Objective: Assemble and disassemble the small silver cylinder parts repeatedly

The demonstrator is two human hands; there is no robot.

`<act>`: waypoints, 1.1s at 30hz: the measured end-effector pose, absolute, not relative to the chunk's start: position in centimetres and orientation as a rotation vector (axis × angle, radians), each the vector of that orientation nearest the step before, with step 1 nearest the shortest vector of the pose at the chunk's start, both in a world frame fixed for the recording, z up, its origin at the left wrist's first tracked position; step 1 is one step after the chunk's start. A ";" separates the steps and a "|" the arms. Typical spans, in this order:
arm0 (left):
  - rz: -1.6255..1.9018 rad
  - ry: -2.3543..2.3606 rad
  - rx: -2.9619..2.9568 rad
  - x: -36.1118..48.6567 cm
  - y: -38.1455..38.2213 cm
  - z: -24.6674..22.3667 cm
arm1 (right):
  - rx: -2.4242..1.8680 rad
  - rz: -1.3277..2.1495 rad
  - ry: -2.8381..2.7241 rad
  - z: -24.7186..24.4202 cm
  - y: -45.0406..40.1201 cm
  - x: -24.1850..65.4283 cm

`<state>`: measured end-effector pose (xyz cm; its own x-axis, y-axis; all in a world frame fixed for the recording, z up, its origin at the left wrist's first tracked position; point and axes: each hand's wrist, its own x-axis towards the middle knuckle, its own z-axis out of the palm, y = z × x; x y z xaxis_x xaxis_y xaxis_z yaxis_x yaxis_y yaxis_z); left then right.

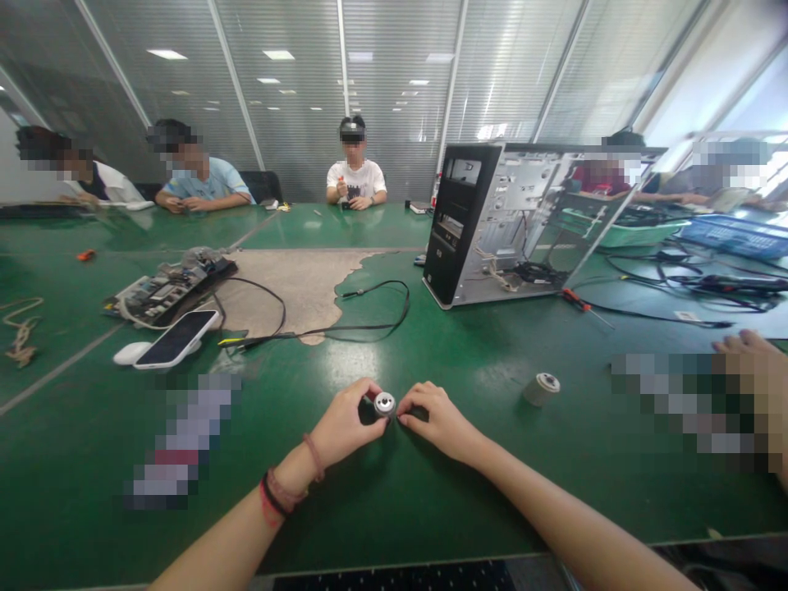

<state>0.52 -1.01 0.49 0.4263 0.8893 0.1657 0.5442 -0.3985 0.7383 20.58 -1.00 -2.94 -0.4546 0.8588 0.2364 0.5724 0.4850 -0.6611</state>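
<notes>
My left hand [350, 419] grips a small cylindrical motor [385, 403] between thumb and fingers, its silver end with a dark centre facing up. Close by on its right, my right hand [440, 420] has thumb and forefinger drawn together in a pinch. Whatever lies between those fingertips, if anything, is too small to make out. A second motor of the same look [542, 388] stands on the green table, to the right of my right hand and apart from it.
A computer case [474, 226] with its side off stands behind my hands. Left are a phone [177, 338], a circuit board assembly [176, 283] and a black cable [369, 328]. A screwdriver [577, 300] lies right of the case. Another person's hand [760, 386] rests far right.
</notes>
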 end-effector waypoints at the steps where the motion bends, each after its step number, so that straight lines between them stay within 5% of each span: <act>1: 0.745 1.201 2.083 0.5 -1.0 0.4 | -1.180 0.682 -2.191 -2.9 -1.0 20.6; 33: 0.645 1.234 2.338 -1.4 0.3 -0.1 | -1.000 0.632 -2.028 -3.1 -1.9 18.1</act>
<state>-1.35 0.29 -0.08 0.4993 0.8419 0.2047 0.6485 -0.5198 0.5561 18.09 -1.95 -3.05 -0.3923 0.8180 0.4208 0.4337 0.5679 -0.6996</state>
